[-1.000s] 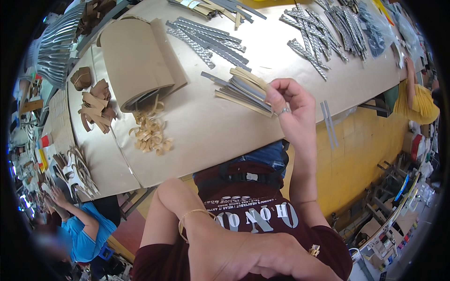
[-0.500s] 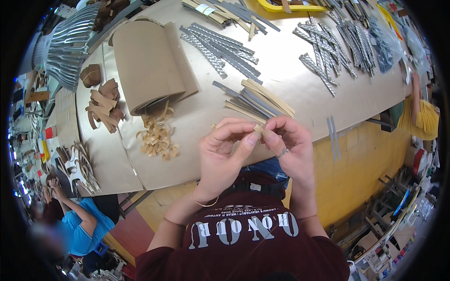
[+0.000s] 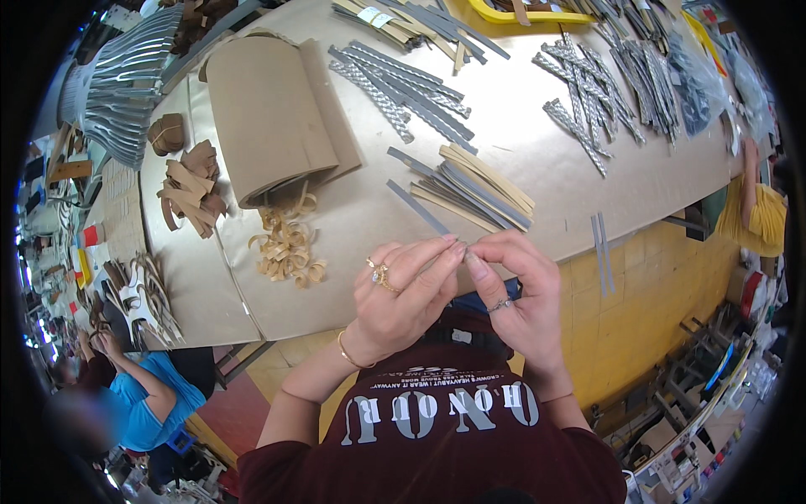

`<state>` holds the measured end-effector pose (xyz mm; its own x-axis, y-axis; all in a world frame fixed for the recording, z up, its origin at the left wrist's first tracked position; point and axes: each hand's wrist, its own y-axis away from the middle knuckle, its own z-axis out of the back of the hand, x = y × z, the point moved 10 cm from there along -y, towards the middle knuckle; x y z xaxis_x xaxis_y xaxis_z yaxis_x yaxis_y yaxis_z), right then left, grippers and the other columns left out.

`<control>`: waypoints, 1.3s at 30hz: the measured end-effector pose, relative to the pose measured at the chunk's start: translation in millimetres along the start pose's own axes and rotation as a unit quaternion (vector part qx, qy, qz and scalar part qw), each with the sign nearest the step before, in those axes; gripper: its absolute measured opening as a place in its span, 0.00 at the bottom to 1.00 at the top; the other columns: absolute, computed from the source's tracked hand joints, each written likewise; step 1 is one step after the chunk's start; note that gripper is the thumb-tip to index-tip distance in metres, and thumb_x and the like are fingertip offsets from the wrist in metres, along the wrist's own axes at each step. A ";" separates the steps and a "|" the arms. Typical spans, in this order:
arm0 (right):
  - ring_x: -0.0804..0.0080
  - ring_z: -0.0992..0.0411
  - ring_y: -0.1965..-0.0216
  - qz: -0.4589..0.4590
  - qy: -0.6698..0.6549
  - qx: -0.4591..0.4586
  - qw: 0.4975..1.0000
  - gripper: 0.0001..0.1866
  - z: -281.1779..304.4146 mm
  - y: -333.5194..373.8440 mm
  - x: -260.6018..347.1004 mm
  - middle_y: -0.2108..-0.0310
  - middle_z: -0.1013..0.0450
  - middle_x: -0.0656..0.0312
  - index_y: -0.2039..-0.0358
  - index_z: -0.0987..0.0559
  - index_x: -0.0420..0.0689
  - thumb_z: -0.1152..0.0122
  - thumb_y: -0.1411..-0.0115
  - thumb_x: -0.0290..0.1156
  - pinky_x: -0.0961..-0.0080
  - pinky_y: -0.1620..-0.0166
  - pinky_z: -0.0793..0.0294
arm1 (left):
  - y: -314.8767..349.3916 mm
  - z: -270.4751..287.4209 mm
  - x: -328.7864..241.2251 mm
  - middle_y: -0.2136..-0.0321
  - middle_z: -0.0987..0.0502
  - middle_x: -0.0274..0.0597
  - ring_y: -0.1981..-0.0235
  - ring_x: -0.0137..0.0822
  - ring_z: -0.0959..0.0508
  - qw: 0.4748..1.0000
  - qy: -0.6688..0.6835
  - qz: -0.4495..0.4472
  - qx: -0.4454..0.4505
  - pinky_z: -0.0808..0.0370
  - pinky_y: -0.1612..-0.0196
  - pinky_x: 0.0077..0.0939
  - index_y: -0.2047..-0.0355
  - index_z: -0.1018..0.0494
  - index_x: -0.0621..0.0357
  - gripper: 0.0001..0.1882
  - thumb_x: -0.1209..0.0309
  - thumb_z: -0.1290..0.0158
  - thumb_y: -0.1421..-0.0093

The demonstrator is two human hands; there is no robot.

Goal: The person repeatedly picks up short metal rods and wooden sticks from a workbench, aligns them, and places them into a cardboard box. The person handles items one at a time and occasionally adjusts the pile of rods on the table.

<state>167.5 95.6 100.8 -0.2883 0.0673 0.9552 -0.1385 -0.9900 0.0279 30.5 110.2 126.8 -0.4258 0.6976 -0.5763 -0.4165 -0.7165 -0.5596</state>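
Note:
A thin grey strip slants out from between my fingertips, its far end pointing up and left over the table. My left hand is closed in a pinch on the strip's near end, the back of its fingers and its rings showing. Thumb and forefinger of my right hand are pressed together on the same end, against the left fingertips. What lies exactly between the tips is mostly hidden. Just beyond, a loose bundle of grey and tan strips rests on the table.
A large brown roll lies left of the middle, near curled tan shavings and brown scraps. Braided strips and a yellow tray are farther off. Two grey strips overhang the table's front edge. Other people work at both sides.
My left hand has turned so its back and rings show. Half a second ago a small tan end showed between my fingertips; now the strip's grey length sticks out up and left.

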 end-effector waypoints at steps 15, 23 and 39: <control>0.65 0.25 0.65 0.030 0.049 0.018 0.998 0.04 -1.1 -3.9 2.0 0.68 0.22 0.58 0.66 0.19 0.38 0.36 0.41 0.24 0.71 0.54 0.34 | 6.5 -4.7 2.9 0.56 0.21 0.41 0.64 0.36 0.19 1.000 0.009 -0.001 0.006 0.23 0.64 0.30 0.54 0.22 0.62 0.23 0.83 0.37 0.53; 0.64 0.26 0.64 0.037 0.062 0.043 0.996 0.04 -3.6 -6.4 6.3 0.68 0.22 0.57 0.66 0.19 0.37 0.37 0.41 0.22 0.71 0.54 0.33 | 8.8 -3.4 4.2 0.56 0.21 0.41 0.64 0.37 0.19 1.000 0.016 -0.005 0.006 0.23 0.63 0.30 0.54 0.22 0.62 0.23 0.83 0.37 0.53; 0.60 0.27 0.63 0.066 0.134 0.047 0.988 0.03 -23.4 -11.0 16.8 0.66 0.24 0.57 0.65 0.22 0.39 0.40 0.38 0.24 0.69 0.53 0.34 | 5.9 7.8 34.7 0.63 0.18 0.44 0.66 0.37 0.16 0.980 0.135 0.144 -0.021 0.18 0.64 0.25 0.63 0.19 0.64 0.10 0.81 0.38 0.47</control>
<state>142.1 110.5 109.7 -0.5397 -0.0454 0.8407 0.0020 -0.9986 -0.0526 7.0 130.2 108.1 -0.2896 0.4441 -0.8479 -0.2741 -0.8872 -0.3711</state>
